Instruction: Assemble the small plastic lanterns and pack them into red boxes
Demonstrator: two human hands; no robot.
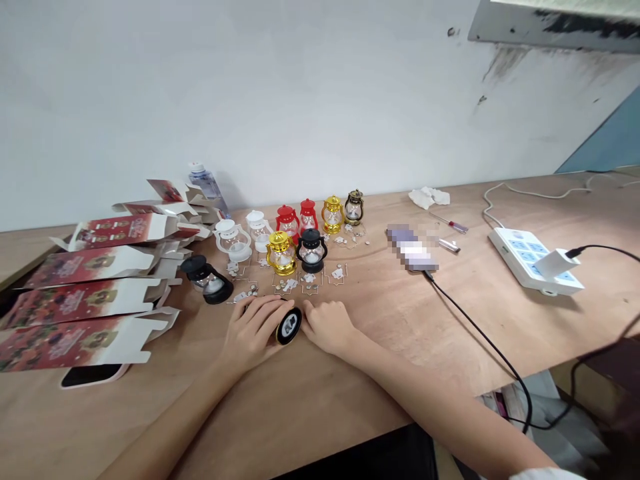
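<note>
My left hand (257,327) is wrapped around a small lantern (289,326) lying on its side on the table. Its round dark base with a gold rim faces right, while my palm and fingers hide most of its body. Just right of that base rests my right hand (330,325), fingers curled in; whatever they pinch, if anything, is hidden. Behind my hands stand a gold lantern (281,253) and a black lantern (311,251). Another black lantern (206,280) leans at the left. Bent wire pieces (337,275) and small white bits lie in front of the lanterns.
Several red printed boxes (75,300) with open flaps lie left, partly over a phone (95,375). White, red, gold and bronze lanterns (354,207) stand farther back near a bottle (207,183). Rightward are a cabled phone (413,250), a screwdriver (453,225) and a power strip (530,257).
</note>
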